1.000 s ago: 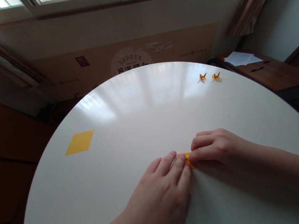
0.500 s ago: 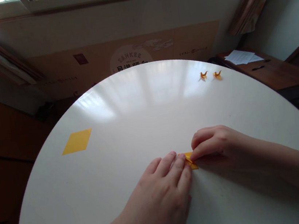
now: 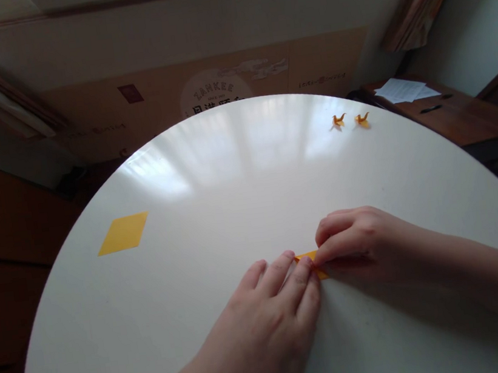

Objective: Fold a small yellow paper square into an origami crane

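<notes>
A small piece of folded yellow origami paper (image 3: 308,256) lies on the white table near its front middle, mostly covered by fingers. My left hand (image 3: 276,302) rests flat with fingers stretched out, their tips pressing on the paper's left side. From the right, my right hand (image 3: 350,237) reaches in with thumb and forefinger closed on the paper, its other fingers curled. The folds beneath the fingertips are hidden. A flat yellow square sheet (image 3: 123,233) lies apart on the left.
Two folded yellow paper cranes (image 3: 338,121) stand at the far right of the round white table (image 3: 216,215). Beyond the table's right edge is a brown wooden desk (image 3: 464,115) with white papers (image 3: 401,90). Printed cardboard (image 3: 315,58) leans against the wall behind.
My right fingertips have shifted slightly left over the folded paper, bringing them against the left fingertips. The left hand stays nearly still. The whole view has tilted down a little.
</notes>
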Demonstrator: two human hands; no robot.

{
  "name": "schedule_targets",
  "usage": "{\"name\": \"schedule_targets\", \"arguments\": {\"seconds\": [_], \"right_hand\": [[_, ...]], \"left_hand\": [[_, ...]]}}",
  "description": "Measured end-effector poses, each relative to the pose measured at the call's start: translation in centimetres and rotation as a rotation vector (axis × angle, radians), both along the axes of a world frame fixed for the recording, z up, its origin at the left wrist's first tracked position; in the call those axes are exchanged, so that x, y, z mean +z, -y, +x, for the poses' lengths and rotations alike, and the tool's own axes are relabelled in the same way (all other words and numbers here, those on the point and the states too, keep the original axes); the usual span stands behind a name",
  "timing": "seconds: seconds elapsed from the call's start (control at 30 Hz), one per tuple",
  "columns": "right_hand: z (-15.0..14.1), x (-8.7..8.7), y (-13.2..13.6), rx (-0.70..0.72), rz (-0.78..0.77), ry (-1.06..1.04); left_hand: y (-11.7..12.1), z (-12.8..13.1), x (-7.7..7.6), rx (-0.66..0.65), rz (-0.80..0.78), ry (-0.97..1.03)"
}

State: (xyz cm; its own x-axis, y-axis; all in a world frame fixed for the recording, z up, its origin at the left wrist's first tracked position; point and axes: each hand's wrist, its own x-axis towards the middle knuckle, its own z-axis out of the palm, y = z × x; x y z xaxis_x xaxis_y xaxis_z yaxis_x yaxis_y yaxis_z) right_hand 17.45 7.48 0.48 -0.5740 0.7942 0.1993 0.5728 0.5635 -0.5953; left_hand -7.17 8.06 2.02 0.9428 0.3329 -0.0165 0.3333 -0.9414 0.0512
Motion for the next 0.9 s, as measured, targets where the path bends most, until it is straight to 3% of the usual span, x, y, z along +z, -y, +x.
{"name": "schedule_targets", "arguments": {"seconds": [0.9], "right_hand": [[-0.1, 0.4, 0.0, 0.022, 0.016, 0.045]], "left_hand": [[-0.1, 0.4, 1.2, 0.112, -0.091, 0.006]]}}
